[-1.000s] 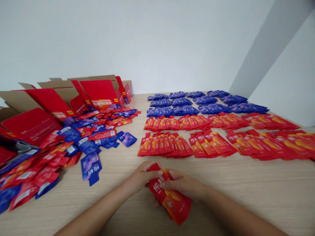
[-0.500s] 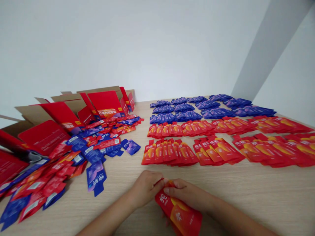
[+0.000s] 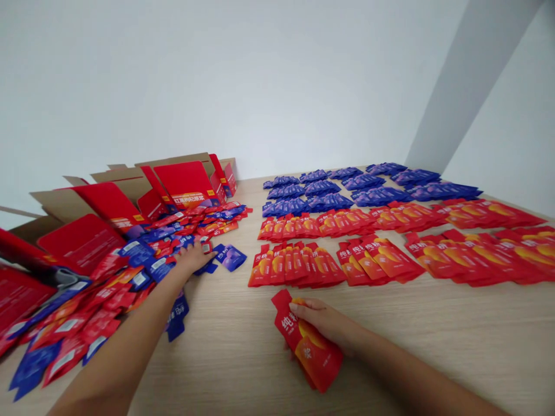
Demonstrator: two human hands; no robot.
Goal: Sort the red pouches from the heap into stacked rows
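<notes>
The right hand (image 3: 321, 320) pinches a stack of red pouches (image 3: 309, 346) low on the table (image 3: 433, 335), while the left hand (image 3: 195, 257), fingers spread, lies on the loose pile (image 3: 130, 271).

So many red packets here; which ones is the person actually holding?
The small stack of red packets in the right hand, near the table's front edge. All the other red packets lie in rows or in the loose pile that the left hand touches.
</notes>
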